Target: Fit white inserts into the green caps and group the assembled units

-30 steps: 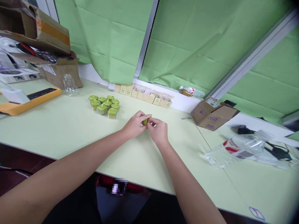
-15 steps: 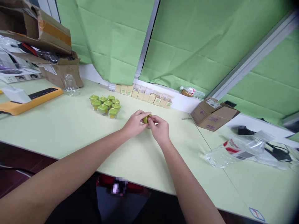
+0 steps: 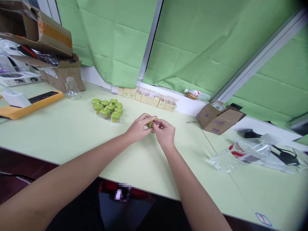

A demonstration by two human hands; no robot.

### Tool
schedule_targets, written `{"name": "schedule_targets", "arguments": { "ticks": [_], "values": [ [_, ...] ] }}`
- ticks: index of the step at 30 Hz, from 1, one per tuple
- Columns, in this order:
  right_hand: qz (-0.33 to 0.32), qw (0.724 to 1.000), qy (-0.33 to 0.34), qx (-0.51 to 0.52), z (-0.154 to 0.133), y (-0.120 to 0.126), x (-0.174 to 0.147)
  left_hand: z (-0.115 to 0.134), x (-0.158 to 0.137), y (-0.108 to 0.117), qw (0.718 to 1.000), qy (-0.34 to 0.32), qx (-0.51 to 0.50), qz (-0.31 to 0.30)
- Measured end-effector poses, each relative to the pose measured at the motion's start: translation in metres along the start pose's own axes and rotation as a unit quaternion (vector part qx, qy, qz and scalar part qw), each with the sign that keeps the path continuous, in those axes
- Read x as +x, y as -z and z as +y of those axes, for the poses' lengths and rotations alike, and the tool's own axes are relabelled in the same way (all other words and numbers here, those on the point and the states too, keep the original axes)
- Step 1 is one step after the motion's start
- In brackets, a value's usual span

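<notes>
My left hand (image 3: 139, 128) and my right hand (image 3: 165, 131) meet over the middle of the table. Pinched between the fingertips of both is a small green lid (image 3: 150, 124), tilted up on its side and mostly covered by the fingers. Whether a clear jar is attached below it cannot be made out. Left of the hands stands a tight group of several small clear jars with green lids (image 3: 105, 112), each lid topped by a little loop.
Behind the hands, a row of small open cardboard boxes (image 3: 144, 96) lines the wall. A brown carton (image 3: 214, 118) and a large clear bottle (image 3: 240, 154) lie on the right. To the left are a clear bottle (image 3: 71, 89), an orange power strip (image 3: 36, 102) and stacked cartons (image 3: 60, 75).
The green lid has turned slightly between the fingers, and my right hand has shifted a touch to the right. Both hands keep their hold.
</notes>
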State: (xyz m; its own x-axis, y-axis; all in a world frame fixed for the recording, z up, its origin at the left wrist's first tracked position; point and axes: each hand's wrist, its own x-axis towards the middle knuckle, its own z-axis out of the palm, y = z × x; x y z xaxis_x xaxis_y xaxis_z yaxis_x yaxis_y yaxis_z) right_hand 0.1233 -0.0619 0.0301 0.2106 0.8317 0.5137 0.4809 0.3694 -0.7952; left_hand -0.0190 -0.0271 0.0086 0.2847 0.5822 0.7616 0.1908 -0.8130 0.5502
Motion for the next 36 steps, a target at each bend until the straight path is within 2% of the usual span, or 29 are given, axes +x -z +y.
{"name": "schedule_targets", "arguments": {
  "ticks": [2,4,6,9,11,17,25,30,36],
  "values": [
    [0.028,1.0,0.004,0.002,-0.001,0.001,0.002,0.003,0.001,0.0,1.0,-0.001,-0.022,0.008],
    [0.033,0.998,-0.021,0.05,-0.002,0.002,0.005,0.006,0.001,0.0,0.999,-0.007,-0.037,0.015],
    [-0.024,0.987,-0.075,0.138,-0.002,0.005,0.008,0.008,0.002,0.001,0.999,-0.013,-0.04,0.018],
    [-0.136,0.95,-0.134,0.246,-0.001,0.009,0.011,0.01,0.003,0.002,0.999,-0.018,-0.032,0.023],
    [-0.154,0.939,-0.144,0.27,-0.001,0.012,0.012,0.01,0.004,0.003,0.999,-0.026,-0.015,0.022],
    [-0.135,0.946,-0.147,0.256,-0.002,0.013,0.012,0.009,0.002,0.005,0.998,-0.052,0.024,0.001],
    [-0.131,0.958,-0.107,0.231,-0.001,0.009,0.009,0.009,-0.003,0.002,0.997,-0.067,0.038,-0.004],
    [-0.147,0.953,-0.109,0.241,-0.002,0.011,0.01,0.01,-0.002,0.002,0.996,-0.071,0.044,0.003],
    [-0.2,0.932,-0.146,0.266,0.0,0.02,0.014,0.013,0.001,0.002,0.999,-0.042,0.028,-0.006]
  ]
}}
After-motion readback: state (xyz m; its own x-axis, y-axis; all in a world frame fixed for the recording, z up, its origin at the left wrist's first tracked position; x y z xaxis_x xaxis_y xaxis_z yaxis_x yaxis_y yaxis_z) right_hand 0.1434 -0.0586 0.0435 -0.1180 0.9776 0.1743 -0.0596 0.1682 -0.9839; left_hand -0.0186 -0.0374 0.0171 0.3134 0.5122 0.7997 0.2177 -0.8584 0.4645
